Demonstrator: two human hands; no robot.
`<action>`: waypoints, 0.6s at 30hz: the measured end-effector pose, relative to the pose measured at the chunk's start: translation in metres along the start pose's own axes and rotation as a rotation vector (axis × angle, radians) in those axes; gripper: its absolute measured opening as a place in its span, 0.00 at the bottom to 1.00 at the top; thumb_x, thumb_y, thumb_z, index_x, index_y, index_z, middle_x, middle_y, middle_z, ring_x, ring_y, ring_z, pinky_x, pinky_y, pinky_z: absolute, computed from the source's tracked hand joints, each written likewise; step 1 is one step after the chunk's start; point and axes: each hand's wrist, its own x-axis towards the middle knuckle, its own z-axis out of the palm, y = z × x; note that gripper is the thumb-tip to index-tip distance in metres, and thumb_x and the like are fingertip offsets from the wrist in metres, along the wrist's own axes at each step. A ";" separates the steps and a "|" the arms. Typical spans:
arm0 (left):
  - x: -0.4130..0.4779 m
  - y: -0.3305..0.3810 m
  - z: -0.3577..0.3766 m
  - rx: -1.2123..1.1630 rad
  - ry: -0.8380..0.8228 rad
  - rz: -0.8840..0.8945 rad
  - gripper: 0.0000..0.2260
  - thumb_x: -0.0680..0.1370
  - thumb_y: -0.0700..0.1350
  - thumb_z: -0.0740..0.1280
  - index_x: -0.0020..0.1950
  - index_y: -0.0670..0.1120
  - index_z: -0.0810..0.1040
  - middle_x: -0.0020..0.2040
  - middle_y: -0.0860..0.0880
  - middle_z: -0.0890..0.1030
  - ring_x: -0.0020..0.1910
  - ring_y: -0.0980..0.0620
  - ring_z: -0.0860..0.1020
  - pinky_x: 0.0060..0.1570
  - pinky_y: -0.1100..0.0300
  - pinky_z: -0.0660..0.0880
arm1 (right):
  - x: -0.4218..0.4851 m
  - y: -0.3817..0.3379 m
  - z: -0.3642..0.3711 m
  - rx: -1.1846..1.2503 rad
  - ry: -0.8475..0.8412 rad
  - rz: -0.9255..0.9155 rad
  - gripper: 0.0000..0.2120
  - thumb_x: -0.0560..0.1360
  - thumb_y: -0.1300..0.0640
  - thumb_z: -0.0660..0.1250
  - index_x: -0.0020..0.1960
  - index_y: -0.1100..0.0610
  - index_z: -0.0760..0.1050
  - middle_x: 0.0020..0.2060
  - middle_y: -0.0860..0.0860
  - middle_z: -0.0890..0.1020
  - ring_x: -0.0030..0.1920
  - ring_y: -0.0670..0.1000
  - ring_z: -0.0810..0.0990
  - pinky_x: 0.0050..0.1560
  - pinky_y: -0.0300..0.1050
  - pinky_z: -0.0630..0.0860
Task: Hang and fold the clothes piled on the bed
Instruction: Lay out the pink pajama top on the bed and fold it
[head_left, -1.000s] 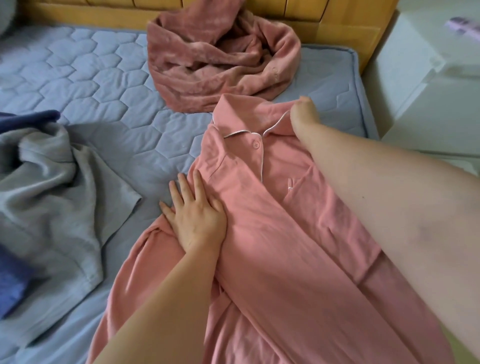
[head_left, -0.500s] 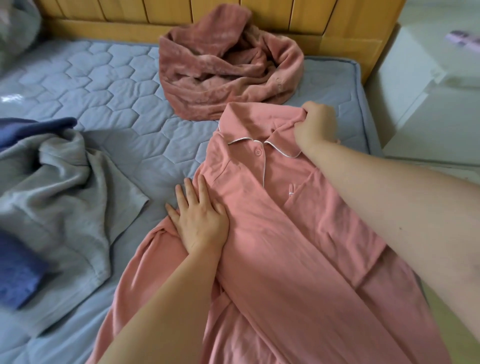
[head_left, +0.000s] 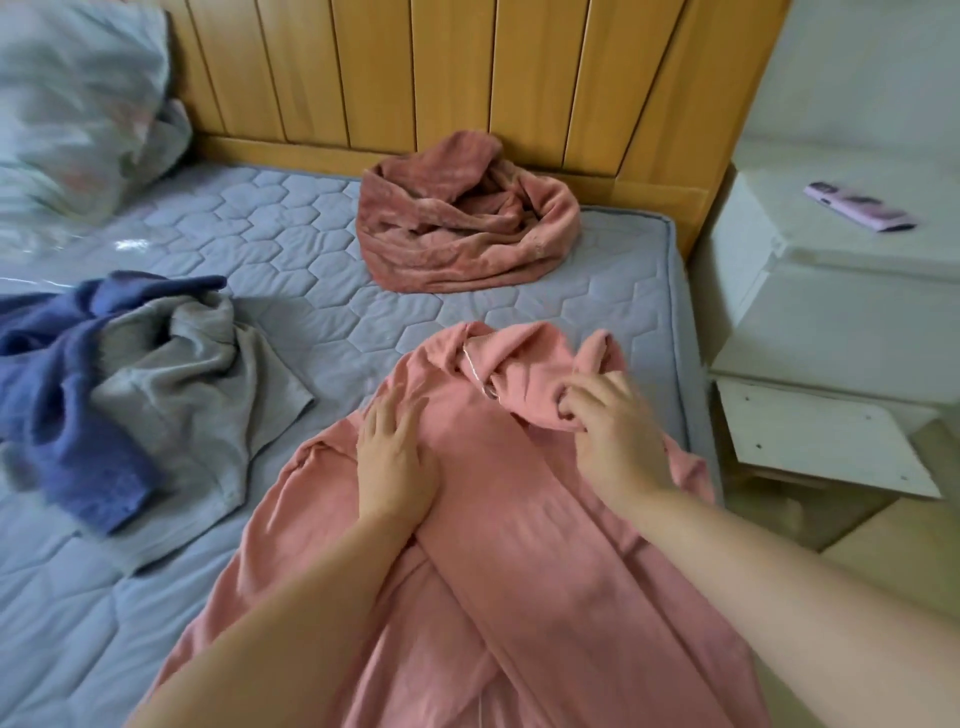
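Observation:
A pink button-up shirt (head_left: 524, 525) with white piping lies lengthwise on the grey-blue quilted mattress (head_left: 291, 260). My left hand (head_left: 392, 457) presses flat on its left side, fingers straight. My right hand (head_left: 613, 421) grips the bunched collar and right shoulder, folded over toward the shirt's middle. A crumpled dusty-pink fleece garment (head_left: 462, 228) lies by the headboard. A grey garment (head_left: 192, 384) tangled with a blue one (head_left: 57, 374) sits at the left.
The wooden headboard (head_left: 467, 78) runs along the back. A pale duvet (head_left: 67, 109) is heaped at the far left. A white bedside table (head_left: 841, 312) stands right of the bed with a lilac flat object (head_left: 857, 213) on top.
My right hand has pulled the collar and right shoulder inward over the shirt front, hiding the buttons and pocket. The left hand stays pressed. The view has tilted up.

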 end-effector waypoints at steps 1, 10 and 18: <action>0.000 0.009 -0.008 -0.092 0.002 -0.061 0.24 0.70 0.35 0.59 0.66 0.43 0.74 0.68 0.44 0.70 0.69 0.43 0.66 0.67 0.48 0.65 | -0.013 -0.003 -0.004 -0.033 -0.044 -0.073 0.08 0.66 0.67 0.60 0.35 0.58 0.76 0.43 0.53 0.81 0.42 0.52 0.69 0.43 0.45 0.67; 0.063 0.077 -0.003 0.021 -0.423 0.046 0.31 0.74 0.41 0.64 0.76 0.49 0.59 0.75 0.51 0.64 0.75 0.47 0.58 0.71 0.52 0.57 | -0.071 -0.008 -0.010 -0.245 -0.560 -0.086 0.08 0.64 0.58 0.61 0.32 0.52 0.78 0.53 0.57 0.82 0.42 0.56 0.83 0.28 0.41 0.75; 0.092 0.104 0.012 0.308 -0.585 0.045 0.26 0.73 0.44 0.64 0.71 0.50 0.66 0.61 0.48 0.76 0.68 0.45 0.66 0.67 0.47 0.61 | -0.090 -0.016 -0.017 -0.008 -0.673 0.279 0.13 0.78 0.56 0.59 0.60 0.53 0.77 0.78 0.48 0.51 0.65 0.52 0.72 0.53 0.44 0.73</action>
